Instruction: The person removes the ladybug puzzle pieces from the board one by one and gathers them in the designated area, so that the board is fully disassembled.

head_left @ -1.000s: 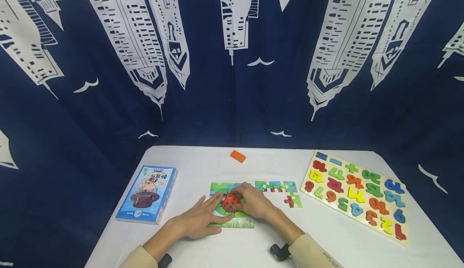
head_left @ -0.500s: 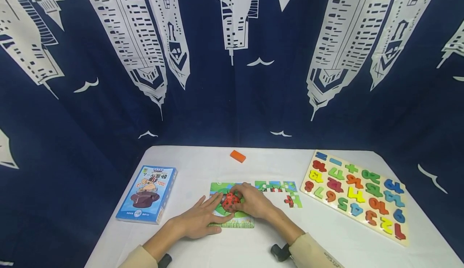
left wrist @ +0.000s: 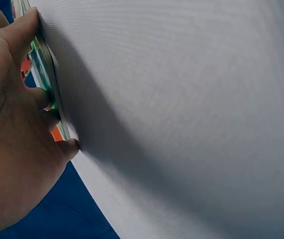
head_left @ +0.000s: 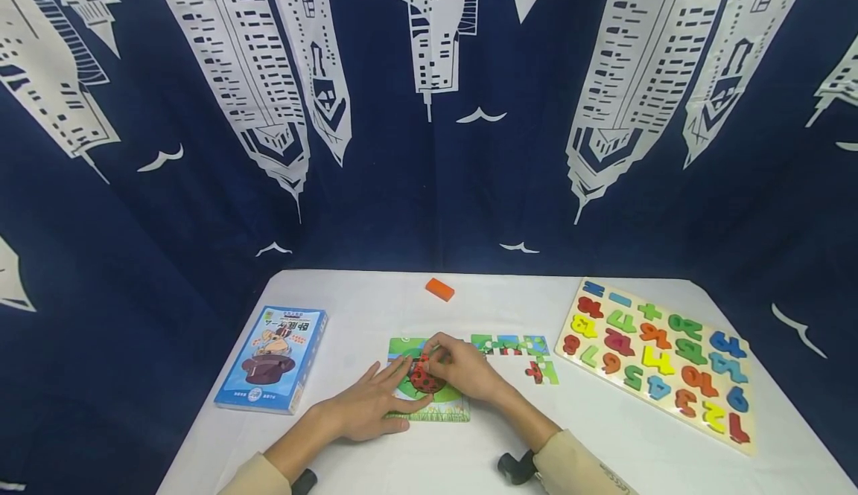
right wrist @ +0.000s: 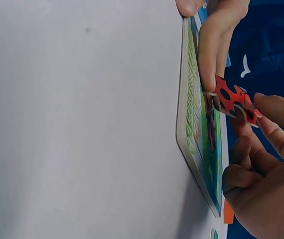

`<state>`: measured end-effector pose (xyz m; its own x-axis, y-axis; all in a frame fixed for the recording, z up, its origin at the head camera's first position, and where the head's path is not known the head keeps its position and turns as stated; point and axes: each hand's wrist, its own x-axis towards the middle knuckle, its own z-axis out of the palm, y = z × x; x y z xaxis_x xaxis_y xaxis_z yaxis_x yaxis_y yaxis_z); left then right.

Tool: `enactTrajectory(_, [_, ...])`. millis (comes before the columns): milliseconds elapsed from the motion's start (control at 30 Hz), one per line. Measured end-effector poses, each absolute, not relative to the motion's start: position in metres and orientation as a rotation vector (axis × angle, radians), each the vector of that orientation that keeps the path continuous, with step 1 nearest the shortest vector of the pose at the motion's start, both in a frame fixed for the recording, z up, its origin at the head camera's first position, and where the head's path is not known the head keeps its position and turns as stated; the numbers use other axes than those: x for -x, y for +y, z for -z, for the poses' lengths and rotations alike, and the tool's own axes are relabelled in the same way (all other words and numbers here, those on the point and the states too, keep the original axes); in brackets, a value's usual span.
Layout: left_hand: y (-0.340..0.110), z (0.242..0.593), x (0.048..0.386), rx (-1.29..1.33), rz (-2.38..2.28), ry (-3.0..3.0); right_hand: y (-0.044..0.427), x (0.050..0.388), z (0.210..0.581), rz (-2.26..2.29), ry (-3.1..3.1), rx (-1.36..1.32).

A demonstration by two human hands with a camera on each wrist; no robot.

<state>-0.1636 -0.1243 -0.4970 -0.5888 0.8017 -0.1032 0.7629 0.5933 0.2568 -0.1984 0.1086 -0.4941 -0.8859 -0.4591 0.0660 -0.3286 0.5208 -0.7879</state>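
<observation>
A green puzzle board [head_left: 442, 412] with a ladybug picture lies on the table, seen edge-on in the right wrist view. My left hand [head_left: 365, 408] rests spread over its left side, fingers extended. My right hand [head_left: 469, 368] pinches a red, black-spotted puzzle piece [right wrist: 229, 97] between thumb and fingers. In the right wrist view the piece stands tilted up from the board, its near end beside a left fingertip. Several joined pieces [head_left: 511, 345] and a smaller red and green group [head_left: 541, 372] lie right of the board.
A blue box [head_left: 270, 361] lies on the left of the white table [head_left: 362, 301]. A wooden number board [head_left: 660, 361] with coloured numerals is on the right. An orange block [head_left: 440, 289] sits near the far edge, before a dark blue patterned cloth [head_left: 436, 182].
My right hand has lifted slightly away from me, raising the part of the ladybug piece it pinches. My left hand stays where it was.
</observation>
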Motion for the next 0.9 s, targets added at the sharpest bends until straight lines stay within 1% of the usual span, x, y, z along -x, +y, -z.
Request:
enactTrajectory(133, [-0.124, 0.497, 0.163, -1.298, -0.294, 2.599, 0.106, 0.199, 0.496, 1.392, 2.548, 0.659])
enactTrajectory(467, [-0.124, 0.5, 0.164, -1.308, -0.284, 2.595, 0.104, 0.195, 0.497, 1.454, 2.538, 0.64])
enactTrajectory(900, [-0.126, 0.499, 0.165, -1.29, -0.306, 2.591, 0.119, 0.197, 0.494, 1.548, 2.526, 0.577])
